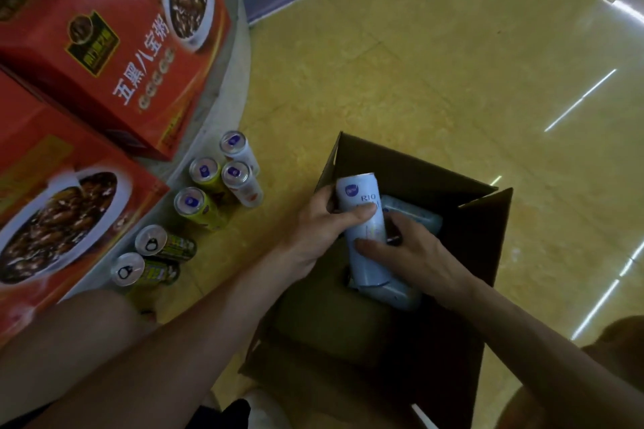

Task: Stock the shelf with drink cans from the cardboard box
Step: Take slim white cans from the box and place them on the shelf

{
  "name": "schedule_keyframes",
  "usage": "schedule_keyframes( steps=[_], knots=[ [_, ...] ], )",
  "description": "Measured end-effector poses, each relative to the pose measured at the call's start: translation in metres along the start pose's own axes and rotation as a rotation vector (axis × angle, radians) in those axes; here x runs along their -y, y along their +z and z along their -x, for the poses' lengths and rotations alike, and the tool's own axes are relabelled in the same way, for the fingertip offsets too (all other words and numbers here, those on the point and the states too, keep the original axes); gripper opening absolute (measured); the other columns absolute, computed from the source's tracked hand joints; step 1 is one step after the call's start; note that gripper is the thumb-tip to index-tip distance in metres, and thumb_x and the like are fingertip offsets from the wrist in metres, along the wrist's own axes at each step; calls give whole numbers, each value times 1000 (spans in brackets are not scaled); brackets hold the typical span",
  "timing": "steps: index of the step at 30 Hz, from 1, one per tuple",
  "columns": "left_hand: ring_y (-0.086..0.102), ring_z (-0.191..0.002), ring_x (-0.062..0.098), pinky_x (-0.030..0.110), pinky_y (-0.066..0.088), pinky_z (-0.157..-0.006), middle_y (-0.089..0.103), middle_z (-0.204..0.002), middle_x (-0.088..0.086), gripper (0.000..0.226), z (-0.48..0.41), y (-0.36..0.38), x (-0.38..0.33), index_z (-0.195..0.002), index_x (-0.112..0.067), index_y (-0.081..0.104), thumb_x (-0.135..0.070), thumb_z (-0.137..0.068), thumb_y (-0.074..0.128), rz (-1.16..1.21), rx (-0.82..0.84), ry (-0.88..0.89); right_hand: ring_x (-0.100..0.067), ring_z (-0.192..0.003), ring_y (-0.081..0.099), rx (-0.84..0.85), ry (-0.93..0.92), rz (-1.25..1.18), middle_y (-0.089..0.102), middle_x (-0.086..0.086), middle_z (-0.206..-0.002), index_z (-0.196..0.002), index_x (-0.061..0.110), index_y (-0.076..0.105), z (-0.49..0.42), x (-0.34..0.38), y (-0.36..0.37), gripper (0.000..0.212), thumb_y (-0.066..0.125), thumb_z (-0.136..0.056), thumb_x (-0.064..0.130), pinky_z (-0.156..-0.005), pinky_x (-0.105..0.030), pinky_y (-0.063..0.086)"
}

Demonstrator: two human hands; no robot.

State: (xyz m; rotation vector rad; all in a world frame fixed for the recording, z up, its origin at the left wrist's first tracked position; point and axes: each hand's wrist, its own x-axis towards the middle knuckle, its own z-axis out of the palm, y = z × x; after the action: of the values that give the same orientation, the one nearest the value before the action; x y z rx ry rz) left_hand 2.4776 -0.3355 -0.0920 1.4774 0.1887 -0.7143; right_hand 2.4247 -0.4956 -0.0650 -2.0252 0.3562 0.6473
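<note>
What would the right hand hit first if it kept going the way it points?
The pale blue can, at once: the right hand grips its lower half, while the left hand holds its upper part. Depth beyond that is unclear.

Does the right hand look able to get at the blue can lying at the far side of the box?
Probably, once it lets go: the right hand and left hand both grip the raised can. The box is open and nothing covers the far can.

Left grip (pixel 324 230), right grip (pixel 414 254) and forearms (pixel 195 334) are bare
</note>
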Motion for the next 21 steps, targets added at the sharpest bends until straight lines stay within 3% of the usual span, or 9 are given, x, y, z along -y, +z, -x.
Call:
schedule_keyframes(
  steps=[3,9,15,21],
  knots=[
    [72,-104,21,35,60,-87,75,-113,7,35,0,-1,-11,-120,-10,65,-15,-87,76,105,-39,74,-9,-97,68,-38,-13,-98,67,7,-113,-125,28,56,-3,7,3,49,71,-85,51,-86,-38,60],
    [74,-98,20,36,59,-83,77,-106,6,29,0,2,-19,-114,-10,68,-14,-86,76,133,-80,151,-12,-100,73,158,0,-262,74,4,-112,-121,26,63,-13,10,-1,39,70,-88,45,-94,-44,58],
    [74,-100,20,38,60,-85,76,-108,5,27,23,11,-38,-117,-16,67,-16,-90,74,134,-113,104,-8,-97,72,187,52,-338,74,8,-110,-116,31,62,1,26,-9,33,71,-86,40,-92,-37,58],
    [74,-98,15,32,60,-80,76,-107,2,27,73,22,-60,-119,-19,65,-18,-92,72,111,-197,31,-10,-102,71,252,102,-356,73,9,-114,-121,31,62,46,51,-18,37,72,-87,41,-96,-44,57]
  ],
)
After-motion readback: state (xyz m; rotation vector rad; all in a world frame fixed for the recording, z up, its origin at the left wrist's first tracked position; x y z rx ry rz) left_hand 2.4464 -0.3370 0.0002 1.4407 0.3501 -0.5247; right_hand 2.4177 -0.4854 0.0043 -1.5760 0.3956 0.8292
